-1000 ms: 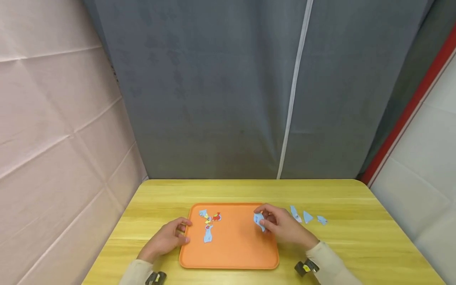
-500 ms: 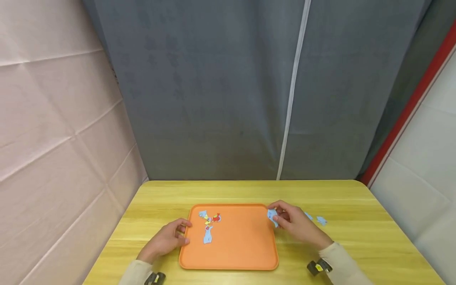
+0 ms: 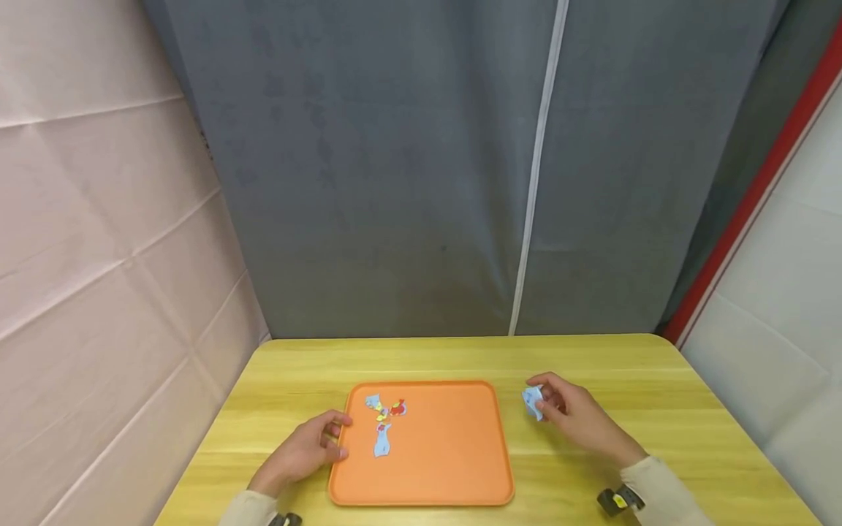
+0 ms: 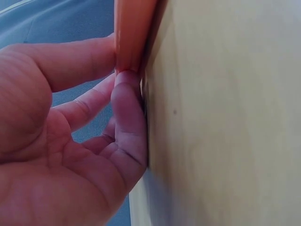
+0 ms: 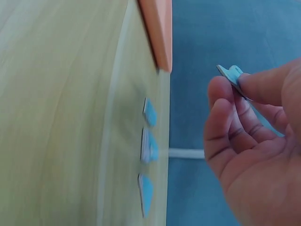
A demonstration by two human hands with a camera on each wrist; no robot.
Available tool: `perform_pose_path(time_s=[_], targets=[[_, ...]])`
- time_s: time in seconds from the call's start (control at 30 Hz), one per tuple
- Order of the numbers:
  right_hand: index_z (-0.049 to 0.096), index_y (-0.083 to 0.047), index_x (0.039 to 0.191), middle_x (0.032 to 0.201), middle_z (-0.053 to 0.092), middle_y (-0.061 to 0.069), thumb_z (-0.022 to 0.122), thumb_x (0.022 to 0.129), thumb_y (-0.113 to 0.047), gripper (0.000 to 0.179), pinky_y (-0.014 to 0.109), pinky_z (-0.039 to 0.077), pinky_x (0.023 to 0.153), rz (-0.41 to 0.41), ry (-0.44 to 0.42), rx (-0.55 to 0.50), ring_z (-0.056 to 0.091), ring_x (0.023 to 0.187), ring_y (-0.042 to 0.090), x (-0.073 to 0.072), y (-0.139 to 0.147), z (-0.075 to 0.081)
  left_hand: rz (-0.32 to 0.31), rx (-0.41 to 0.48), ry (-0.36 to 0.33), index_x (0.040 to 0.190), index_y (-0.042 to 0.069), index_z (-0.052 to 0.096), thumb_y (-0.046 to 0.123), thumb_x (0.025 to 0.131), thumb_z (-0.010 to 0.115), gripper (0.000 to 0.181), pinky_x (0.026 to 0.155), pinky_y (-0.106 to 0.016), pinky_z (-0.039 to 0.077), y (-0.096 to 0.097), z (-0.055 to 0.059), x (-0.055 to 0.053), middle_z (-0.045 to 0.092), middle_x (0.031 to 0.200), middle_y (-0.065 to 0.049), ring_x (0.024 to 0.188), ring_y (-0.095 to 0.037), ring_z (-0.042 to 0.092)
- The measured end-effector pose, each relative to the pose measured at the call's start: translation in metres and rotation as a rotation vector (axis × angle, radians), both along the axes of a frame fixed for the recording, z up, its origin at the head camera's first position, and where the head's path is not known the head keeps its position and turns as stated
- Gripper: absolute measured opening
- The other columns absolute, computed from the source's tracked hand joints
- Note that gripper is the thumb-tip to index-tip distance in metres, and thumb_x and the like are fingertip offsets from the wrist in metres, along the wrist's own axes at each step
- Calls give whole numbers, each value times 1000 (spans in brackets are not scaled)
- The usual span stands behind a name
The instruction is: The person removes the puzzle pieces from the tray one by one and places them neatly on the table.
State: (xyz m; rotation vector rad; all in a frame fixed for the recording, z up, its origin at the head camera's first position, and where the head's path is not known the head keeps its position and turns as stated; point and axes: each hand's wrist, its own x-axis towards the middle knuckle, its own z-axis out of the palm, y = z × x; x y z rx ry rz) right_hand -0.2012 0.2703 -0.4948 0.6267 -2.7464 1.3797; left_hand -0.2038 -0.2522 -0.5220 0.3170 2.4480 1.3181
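Observation:
In the head view my left hand (image 3: 305, 449) grips the left rim of an orange tray (image 3: 447, 467), thumb and fingertips at its edge, as the left wrist view also shows. My right hand (image 3: 585, 416) pinches a light-blue puzzle piece (image 3: 533, 402) between thumb and fingers, raised over the table just right of the tray. On the tray's left part lie several puzzle pieces, among them a red one (image 3: 398, 408) and a long pale-blue one (image 3: 382, 443). Light-blue loose pieces (image 5: 146, 194) lie on the table in the right wrist view; my right hand hides them from the head camera.
The yellow wood-grain table (image 3: 302, 365) ends at the back before a dark grey curtain (image 3: 368, 219). A pale cloth wall (image 3: 118, 292) stands to the left, and a white panel with a red edge (image 3: 756, 197) to the right.
My right hand has moved right with the puzzle piece, from above the tray to beyond its right rim, and now covers the loose pieces in the head view. The left hand stays on the tray.

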Motion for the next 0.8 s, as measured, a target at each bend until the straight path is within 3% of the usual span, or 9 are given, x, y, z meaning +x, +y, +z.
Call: perform_pose_path(time_s=[0.33, 0.53, 0.8], targets=[[63, -5, 133, 89, 57, 2, 66, 103, -5, 30, 25, 52, 60, -99, 24, 15, 60, 69, 8, 6, 24, -4, 7, -6, -4, 133, 8, 62, 11, 91, 83, 47, 69, -28, 54, 0, 1, 7, 59, 117, -13, 90, -23, 61], [61, -2, 134, 92, 59, 4, 64, 104, -5, 30, 27, 56, 61, -111, 22, -4, 67, 76, 10, 9, 42, -4, 7, -6, -5, 133, 8, 62, 10, 91, 82, 47, 69, -28, 54, 2, 3, 8, 58, 118, -14, 90, -23, 61], [61, 0, 133, 94, 61, 6, 64, 104, -3, 30, 28, 55, 57, -149, 33, 24, 69, 72, 13, 9, 65, -6, 1, -4, -5, 134, 8, 62, 10, 91, 82, 47, 69, -28, 54, 7, 3, 8, 59, 118, -14, 90, -23, 61]])
